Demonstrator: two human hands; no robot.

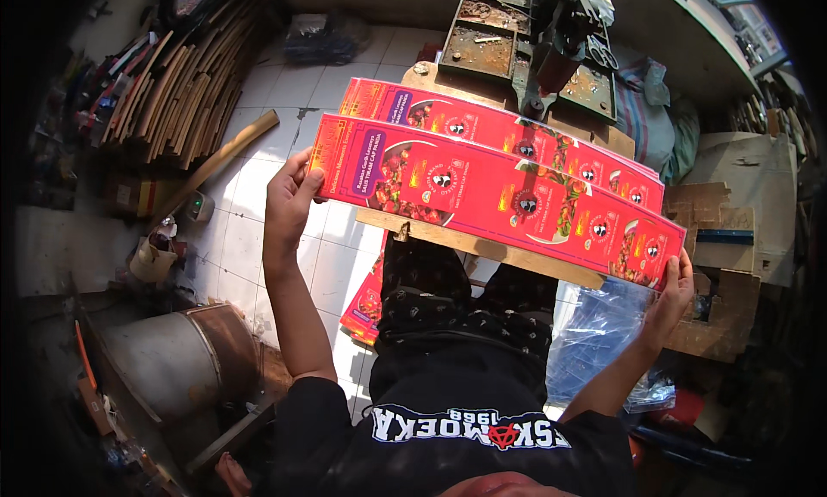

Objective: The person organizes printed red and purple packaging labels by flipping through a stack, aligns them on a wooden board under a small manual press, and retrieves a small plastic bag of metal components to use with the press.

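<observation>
A long red printed panel with food pictures is stretched between my hands, tilted down toward the right. My left hand pinches its left end, thumb on top. At the other end, my right hand grips the lower right corner. Just beyond it lies a similar red panel, partly covered by the one I hold; whether more lie beneath it, I cannot tell. Under both, a wooden board shows along the near edge. Past the panels stands a dark bench machine with a narrow upright head.
Metal trays of small parts flank the machine. More red panels lie low by my legs. Clear plastic sheeting and cardboard are at right. A wooden pole, stacked boards and a metal drum stand left.
</observation>
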